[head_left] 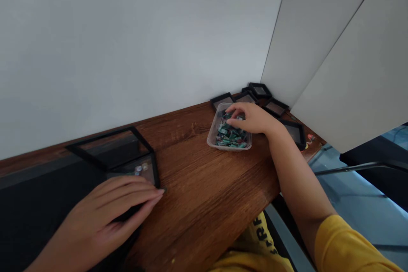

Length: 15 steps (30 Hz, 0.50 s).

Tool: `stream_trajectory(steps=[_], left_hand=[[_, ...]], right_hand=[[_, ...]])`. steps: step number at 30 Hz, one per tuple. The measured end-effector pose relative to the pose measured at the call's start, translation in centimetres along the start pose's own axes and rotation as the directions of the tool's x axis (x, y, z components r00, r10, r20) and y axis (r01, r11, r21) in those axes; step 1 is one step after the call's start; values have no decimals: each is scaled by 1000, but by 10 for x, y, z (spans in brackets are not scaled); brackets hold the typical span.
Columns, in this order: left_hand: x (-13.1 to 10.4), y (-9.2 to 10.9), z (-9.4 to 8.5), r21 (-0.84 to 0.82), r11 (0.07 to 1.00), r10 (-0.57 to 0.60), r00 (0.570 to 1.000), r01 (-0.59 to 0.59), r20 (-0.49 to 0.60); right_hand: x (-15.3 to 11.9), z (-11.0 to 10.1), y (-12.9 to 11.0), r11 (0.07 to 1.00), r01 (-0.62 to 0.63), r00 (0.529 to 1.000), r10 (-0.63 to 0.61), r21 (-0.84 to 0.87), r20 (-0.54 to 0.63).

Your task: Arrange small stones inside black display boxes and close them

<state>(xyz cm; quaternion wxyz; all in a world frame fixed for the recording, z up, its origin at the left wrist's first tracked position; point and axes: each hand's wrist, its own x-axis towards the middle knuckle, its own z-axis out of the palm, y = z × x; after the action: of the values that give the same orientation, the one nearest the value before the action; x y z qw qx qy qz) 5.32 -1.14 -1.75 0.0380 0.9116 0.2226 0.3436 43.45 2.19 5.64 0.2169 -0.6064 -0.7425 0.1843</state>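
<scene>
The person's left hand is at the near left, palm down, with thumb and fingertips brought together in a closed grip on a tiny dark-green piece that just shows at the tips, beside the corner of a black rectangular box with its framed, see-through lid raised. Inside that box, behind the knuckles, lie a few small, pale, shiny pieces; the hand hides much of the rest. To the left spreads a flat, dark black surface. The right hand reaches over a clear, rectangular plastic tub on the brown wood-grain table, its grip loosely open, thumb and forefinger parted above the heap of small green, glossy pieces that fills much of the tub. Whether the other fingers touch any of the heap is hard to tell. Behind and to the right of the tub, several flat black rectangular frames with dull panes lie near the white wall and the pale panels. A small red item sits near the table's right end. A yellow sleeve covers the right upper arm.
</scene>
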Motion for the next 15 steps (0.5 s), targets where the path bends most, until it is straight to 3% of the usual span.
stream_trajectory(steps=[5, 15], left_hand=[[1, -1, 0, 8, 1000, 5, 1000, -5, -14], [2, -1, 0, 16, 1000, 6, 1000, -6, 8]], right_hand=[[-2, 11, -6, 983, 129, 985, -112, -131, 127], [3, 12, -7, 976, 52, 989, -20, -213, 148]])
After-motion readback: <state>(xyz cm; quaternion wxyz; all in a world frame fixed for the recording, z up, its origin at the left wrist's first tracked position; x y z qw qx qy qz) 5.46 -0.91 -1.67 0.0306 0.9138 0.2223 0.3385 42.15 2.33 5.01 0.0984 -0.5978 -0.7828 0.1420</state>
